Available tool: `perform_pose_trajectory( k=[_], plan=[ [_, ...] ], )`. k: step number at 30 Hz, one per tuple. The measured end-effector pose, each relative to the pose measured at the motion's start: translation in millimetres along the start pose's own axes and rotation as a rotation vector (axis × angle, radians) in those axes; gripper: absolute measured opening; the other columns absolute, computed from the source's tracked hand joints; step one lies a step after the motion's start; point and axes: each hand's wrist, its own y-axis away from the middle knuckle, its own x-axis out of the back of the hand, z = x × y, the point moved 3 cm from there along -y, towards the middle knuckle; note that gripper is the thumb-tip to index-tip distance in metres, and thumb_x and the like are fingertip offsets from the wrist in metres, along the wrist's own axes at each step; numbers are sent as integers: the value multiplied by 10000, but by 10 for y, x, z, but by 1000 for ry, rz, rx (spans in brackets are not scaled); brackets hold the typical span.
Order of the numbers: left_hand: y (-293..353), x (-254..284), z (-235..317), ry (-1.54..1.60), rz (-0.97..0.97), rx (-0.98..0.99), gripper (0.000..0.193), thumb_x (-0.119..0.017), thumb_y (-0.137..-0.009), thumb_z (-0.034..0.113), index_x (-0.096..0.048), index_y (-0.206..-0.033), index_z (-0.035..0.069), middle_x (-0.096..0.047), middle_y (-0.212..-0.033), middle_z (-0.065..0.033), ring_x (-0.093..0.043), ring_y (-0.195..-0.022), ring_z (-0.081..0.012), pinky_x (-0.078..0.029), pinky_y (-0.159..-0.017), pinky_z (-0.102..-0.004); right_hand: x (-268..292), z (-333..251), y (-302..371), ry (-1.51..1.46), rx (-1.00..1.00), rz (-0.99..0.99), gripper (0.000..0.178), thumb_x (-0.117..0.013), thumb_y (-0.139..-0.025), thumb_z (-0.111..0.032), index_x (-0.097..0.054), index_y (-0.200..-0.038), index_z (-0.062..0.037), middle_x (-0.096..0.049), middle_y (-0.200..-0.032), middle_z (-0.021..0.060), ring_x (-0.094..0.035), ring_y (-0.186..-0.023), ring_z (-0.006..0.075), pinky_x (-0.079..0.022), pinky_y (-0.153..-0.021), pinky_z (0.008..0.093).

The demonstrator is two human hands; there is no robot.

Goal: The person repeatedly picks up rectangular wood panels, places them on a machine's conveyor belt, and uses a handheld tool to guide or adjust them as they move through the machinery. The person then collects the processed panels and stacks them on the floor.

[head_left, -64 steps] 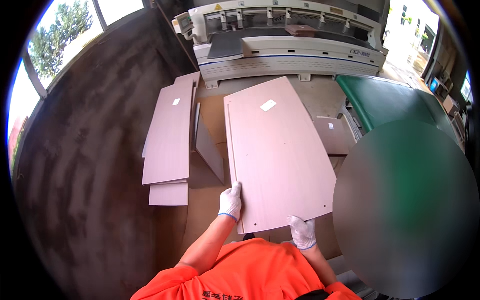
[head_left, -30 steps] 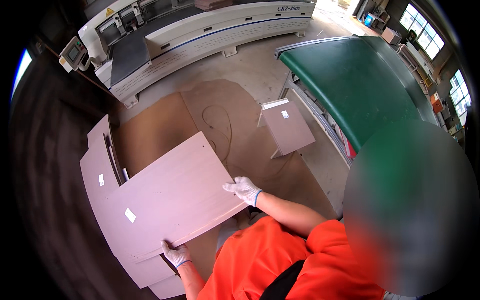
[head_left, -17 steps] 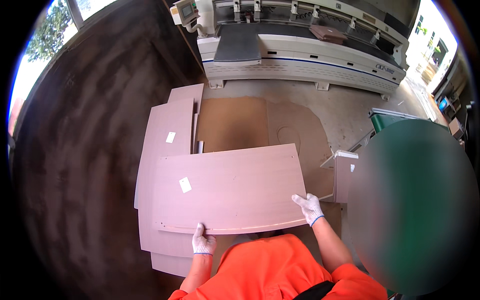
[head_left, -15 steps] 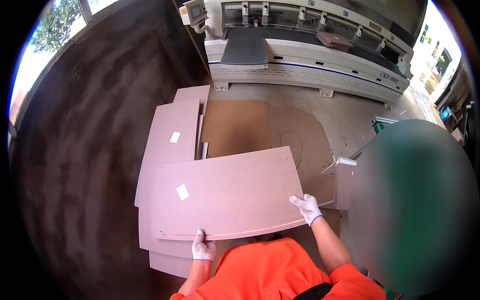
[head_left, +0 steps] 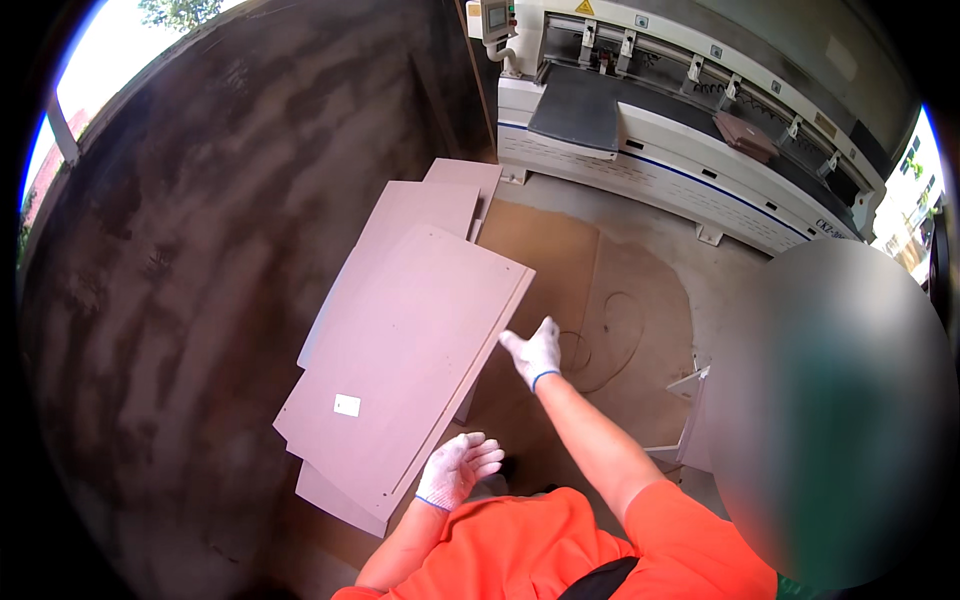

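A large mauve-pink panel (head_left: 405, 325) lies aslant on top of a stack of similar panels (head_left: 425, 205). It bears a white label (head_left: 347, 405), and a groove runs along its edge nearest me. My right hand (head_left: 536, 355), in a white knit glove with a blue cuff, is at that edge with thumb and fingers apart; the thumb tip reaches the edge, though contact is unclear. Nearer my body, my left hand (head_left: 460, 470), gloved alike, is off the panel beside its near corner. Its palm is turned up, its fingers stretched and loosely bent, with nothing in them.
Brown cardboard (head_left: 640, 300) covers the floor right of the stack. A long white machine (head_left: 650, 175) with a dark bed stands at the back, carrying a small stack of boards (head_left: 745, 135). A dark wall (head_left: 200, 290) rises at left. A blurred person (head_left: 840, 420) stands at right.
The top panel has swung from lying crosswise before me to slanting along the stack. Both hands have let go of their earlier hold. My view has turned somewhat left.
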Motion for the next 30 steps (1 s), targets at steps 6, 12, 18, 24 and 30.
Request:
perform_pose_trajectory(
  k=[6, 12, 18, 24, 30],
  plan=[
    [210, 345, 730, -2060, 282, -769, 901, -900, -689, 454, -593, -1401, -6, -528, -1455, -271, -430, -1416, -485, -314, -1211, -594, -505, -115, 950, -611, 33, -879, 1078, -819, -874, -123, -102, -1652, 84, -419, -1607, 306, -471, -1475, 353, -455, -1159, 390],
    [493, 450, 530, -2305, -50, -709, 811, -814, -658, 288, -551, -1381, 30, -475, -1409, -233, -387, -1398, -488, -236, -1194, -681, -327, -214, 968, -761, -20, -968, 1048, -784, -905, -102, -88, -1676, 30, -161, -1752, 207, -216, -1602, 388, -355, -1250, 437],
    [-196, 462, 584, -2247, 12, -830, 775, -671, -692, 135, -536, -1441, -9, -464, -1542, -252, -343, -1498, -483, -173, -1253, -680, -223, -66, 811, -906, -2, -854, 856, -795, -920, -98, -319, -1611, 71, -384, -1653, 222, -416, -1511, 310, -438, -1195, 407],
    [-755, 315, 620, -2361, -55, -836, 884, -713, -746, 195, -440, -1558, -27, -395, -1654, -233, -264, -1582, -427, -120, -1319, -569, 428, 1693, 1380, -674, -454, -621, 696, -872, -879, -261, -567, -1453, -13, -695, -1219, 61, -661, -1059, 162, -523, -837, 331],
    [-1029, -432, 301, -2111, -66, -763, 642, -767, -743, 132, -622, -1344, -39, -620, -1396, -263, -569, -1316, -448, -454, -1136, -498, 1894, 4359, 2986, -492, -582, 240, 308, -793, -891, -236, -583, -696, -122, -530, -598, 18, -538, -559, 167, -366, -494, 367]
  ],
)
